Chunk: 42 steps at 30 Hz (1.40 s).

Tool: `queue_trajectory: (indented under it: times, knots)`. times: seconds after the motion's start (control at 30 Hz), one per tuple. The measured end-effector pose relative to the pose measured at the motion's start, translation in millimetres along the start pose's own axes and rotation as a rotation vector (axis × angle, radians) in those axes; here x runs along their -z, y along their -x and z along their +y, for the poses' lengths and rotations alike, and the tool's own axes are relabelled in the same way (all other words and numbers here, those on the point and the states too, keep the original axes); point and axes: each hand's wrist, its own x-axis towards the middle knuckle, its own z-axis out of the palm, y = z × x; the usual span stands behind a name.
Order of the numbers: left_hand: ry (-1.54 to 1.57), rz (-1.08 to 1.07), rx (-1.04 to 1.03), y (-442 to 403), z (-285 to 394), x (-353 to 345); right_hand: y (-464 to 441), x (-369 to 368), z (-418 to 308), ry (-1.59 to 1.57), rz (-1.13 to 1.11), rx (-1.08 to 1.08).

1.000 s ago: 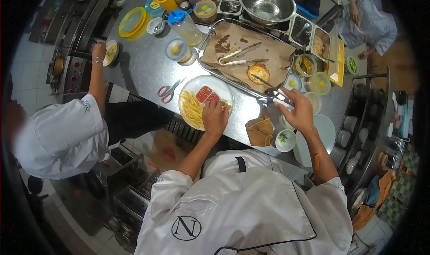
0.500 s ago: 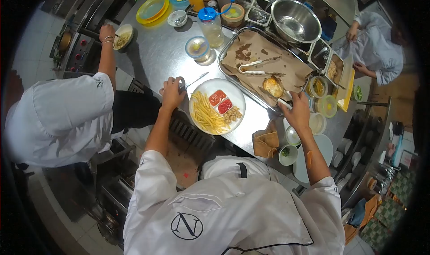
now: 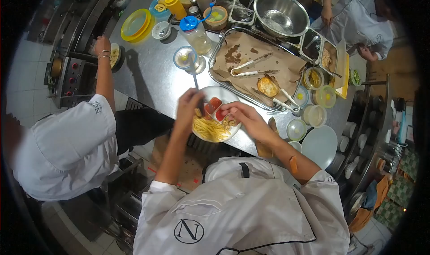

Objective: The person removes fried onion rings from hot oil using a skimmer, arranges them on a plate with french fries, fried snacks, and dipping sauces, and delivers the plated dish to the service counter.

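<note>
A round white plate near the table's front edge holds french fries, a two-part dish of red sauce and a small pale chopped heap partly under my fingers. My left hand, fingers closed, is over the plate's left side, gripping a knife whose blade points away from me. At the plate's right side my right hand pinches the sauce dish at its right compartment. White-handled tongs rest across the tray's near right corner, by a browned fried piece.
A paper-lined metal tray with a second pair of tongs lies beyond. A water jug, a cup, a steel bowl and lidded tubs surround it. One co-worker stands left, another far right.
My right hand has let go of the tongs at the tray and moved left to the sauce dish. My left hand has moved right over the plate, its knife turned upward.
</note>
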Motion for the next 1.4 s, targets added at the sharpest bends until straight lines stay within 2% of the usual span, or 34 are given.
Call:
queue_trajectory:
  times: [0.03, 0.07, 0.1, 0.17, 0.3, 0.37, 0.4, 0.43, 0.5, 0.57, 0.63, 0.67, 0.73, 0.87, 1.07, 1.13, 1.17, 1.23, 1.27, 1.33, 1.4]
  knots:
    - [-0.004, 0.008, -0.032, 9.8, 14.8, -40.4, -4.4, -5.4, 6.9, -0.210, -0.055, -0.129]
    - [-0.101, -0.087, 0.014, 14.9, 27.0, -56.8, -7.3, -6.4, 10.7, -0.422, -0.109, -0.259]
    - [-0.102, -0.090, -0.089, 11.2, 22.3, -77.0, -7.5, -2.4, 5.8, -0.430, -0.098, -0.255]
    - [0.140, -0.159, -0.097, -3.2, 7.4, -105.1, -5.4, 13.6, -7.9, -0.553, -0.060, -0.278]
    - [0.110, -0.231, -0.056, -9.5, -3.6, -140.3, 7.8, 62.7, -0.1, -0.491, -0.005, -0.213]
    - [-0.204, -0.384, -0.140, -13.3, -3.2, -158.4, 14.7, 73.8, -6.7, -0.468, -0.012, -0.185]
    - [-0.235, -0.340, -0.320, -15.1, -4.5, -173.0, 23.8, 77.8, -13.6, -0.486, 0.040, -0.223]
    - [-0.238, -0.348, -0.319, -28.9, -6.5, -175.4, 30.6, 81.8, -21.4, -0.500, 0.091, -0.261]
    - [-0.426, -0.213, -0.402, -79.0, -13.7, -169.1, 41.0, 92.0, -19.0, -0.561, 0.128, -0.264]
    - [-0.935, -0.055, -0.458, -138.9, -4.6, -156.1, 57.8, 107.5, -3.0, -0.434, 0.193, -0.302]
    - [-1.281, -0.029, -0.308, -182.0, 9.5, -155.5, 73.7, 116.8, 10.8, -0.427, 0.204, -0.290]
    - [-1.282, -0.035, -0.311, -201.3, 11.4, -158.6, 80.9, 119.5, 14.6, -0.421, 0.196, -0.278]
    - [-1.660, -0.111, -0.111, -233.7, 5.4, -161.4, 94.7, 124.3, 21.3, -0.441, 0.170, -0.284]
    - [-1.627, -0.163, -0.210, -263.0, -18.9, -155.4, 109.1, 127.1, 23.8, -0.462, 0.195, -0.265]
    - [-1.636, -0.118, -0.074, -245.9, 10.5, -160.2, 115.4, 135.1, 26.9, -0.425, 0.200, -0.269]
    - [-1.255, -0.141, -0.042, -232.9, 27.8, -144.1, 115.3, 136.3, 22.6, -0.401, 0.094, -0.260]
    - [-1.261, -0.139, -0.042, -228.0, 28.7, -133.7, 113.1, 135.0, 21.7, -0.406, 0.092, -0.257]
    - [-0.774, -0.058, -0.113, -213.4, 27.1, -114.7, 104.6, 133.5, 19.5, -0.337, 0.004, -0.397]
    - [-0.773, -0.051, -0.115, -198.7, 32.1, -113.3, 99.3, 132.4, 17.2, -0.335, -0.003, -0.395]
    - [-0.399, -0.059, -0.059, -167.5, 42.7, -112.9, 87.5, 128.2, 12.7, -0.354, -0.092, -0.438]
    - [-0.326, -0.065, -0.033, -137.1, 49.5, -117.1, 75.1, 122.8, 11.0, -0.355, -0.122, -0.426]
